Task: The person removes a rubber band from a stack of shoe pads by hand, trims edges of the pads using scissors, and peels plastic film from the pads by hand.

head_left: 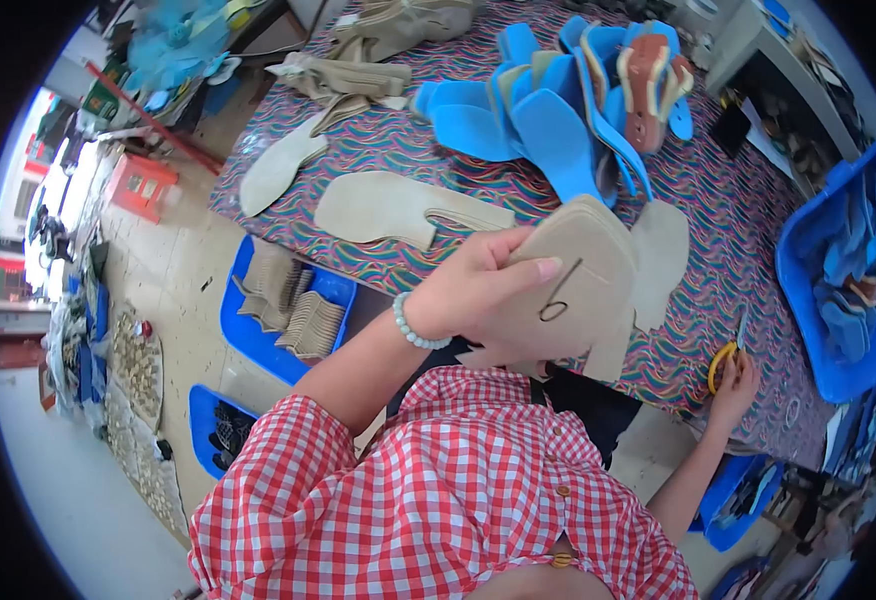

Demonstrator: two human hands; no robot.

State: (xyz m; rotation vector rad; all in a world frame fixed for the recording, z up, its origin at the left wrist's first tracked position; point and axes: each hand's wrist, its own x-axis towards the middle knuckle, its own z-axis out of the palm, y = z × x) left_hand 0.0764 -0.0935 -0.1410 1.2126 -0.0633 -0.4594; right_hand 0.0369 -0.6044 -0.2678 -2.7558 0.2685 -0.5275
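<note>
My left hand (473, 290), with a pale bead bracelet at the wrist, grips a stack of beige sole-shaped pieces (588, 290). The top piece faces me and bears a handwritten "6". The thumb lies on its face; the other fingers are mostly hidden behind the stack. At the table's right side, my right hand (734, 392) has its fingers closed at the yellow handles of scissors (722, 366), blades pointing away from me. Flat on the table are more beige cut pieces (373, 208), left of the held stack, and another beige piece (662, 262) is partly behind it.
Blue soles (555, 135) and brown sandal soles (646, 95) are heaped at the back of the patterned table (723, 265). Beige stacks (343, 80) lie back left. A blue crate (793, 270) of soles stands right; a blue bin (258, 345) of beige pieces sits left.
</note>
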